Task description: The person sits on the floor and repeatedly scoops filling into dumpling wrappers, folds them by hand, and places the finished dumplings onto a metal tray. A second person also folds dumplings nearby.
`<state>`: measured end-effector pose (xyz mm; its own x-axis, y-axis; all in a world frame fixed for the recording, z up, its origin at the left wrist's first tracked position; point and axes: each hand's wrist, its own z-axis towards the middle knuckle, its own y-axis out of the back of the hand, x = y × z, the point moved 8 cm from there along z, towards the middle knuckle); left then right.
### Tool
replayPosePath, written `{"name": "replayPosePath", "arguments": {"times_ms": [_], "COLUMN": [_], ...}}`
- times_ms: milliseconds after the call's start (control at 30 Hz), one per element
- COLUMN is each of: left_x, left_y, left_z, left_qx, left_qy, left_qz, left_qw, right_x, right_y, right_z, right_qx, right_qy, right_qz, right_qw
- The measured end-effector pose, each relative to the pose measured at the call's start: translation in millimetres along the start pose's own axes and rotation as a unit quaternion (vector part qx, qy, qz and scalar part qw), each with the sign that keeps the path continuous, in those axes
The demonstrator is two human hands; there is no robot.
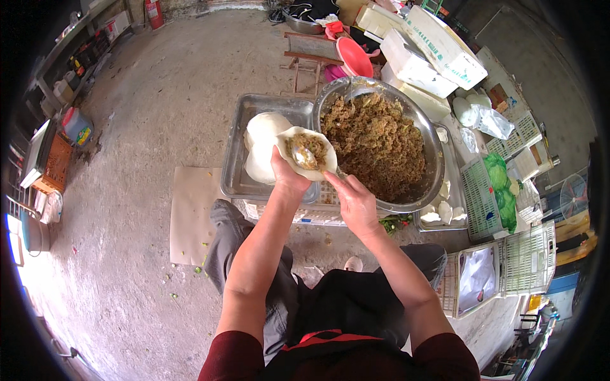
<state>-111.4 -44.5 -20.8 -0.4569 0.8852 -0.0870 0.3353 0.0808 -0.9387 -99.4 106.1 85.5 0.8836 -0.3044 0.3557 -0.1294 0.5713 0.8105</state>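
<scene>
My left hand (289,175) holds up a round dough wrapper (329,150) with brown filling (318,143) in its middle. A metal spoon (302,156) in my right hand (356,202) presses its bowl into that filling; its handle is mostly hidden by the wrapper and my fingers. Behind my left hand, more flat dough wrappers (262,164) lie in stacks on a rectangular metal tray (233,143). Right of the wrapper stands a large steel basin (436,157) heaped with minced filling (376,143). Several folded dumplings (445,212) sit on another metal tray (441,225) beyond the basin.
An upturned plastic crate (310,216) supports the tray and basin. Cardboard (193,214) lies on the floor to the left. Crates (479,195), one with green cabbages (500,190), line the right side. Foam boxes (443,45) and a red plastic basin (355,56) are behind.
</scene>
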Motion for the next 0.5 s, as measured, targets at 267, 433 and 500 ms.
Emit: {"name": "replayPosePath", "arguments": {"times_ms": [267, 433, 500], "left_x": [0, 2, 3], "left_y": [1, 0, 2], "left_z": [-1, -2, -2], "left_qx": [0.014, 0.026, 0.016], "left_qy": [0.006, 0.002, 0.009], "left_qz": [-0.005, 0.019, 0.004], "left_qw": [1.000, 0.999, 1.000], "right_x": [-24, -23, -19], "right_y": [-10, -16, -16], "right_z": [4, 4, 4], "right_qx": [-0.019, 0.001, -0.003], "right_qy": [-0.068, -0.108, -0.097], "right_qz": [0.129, 0.149, 0.140], "right_qw": [0.989, 0.983, 0.985]}}
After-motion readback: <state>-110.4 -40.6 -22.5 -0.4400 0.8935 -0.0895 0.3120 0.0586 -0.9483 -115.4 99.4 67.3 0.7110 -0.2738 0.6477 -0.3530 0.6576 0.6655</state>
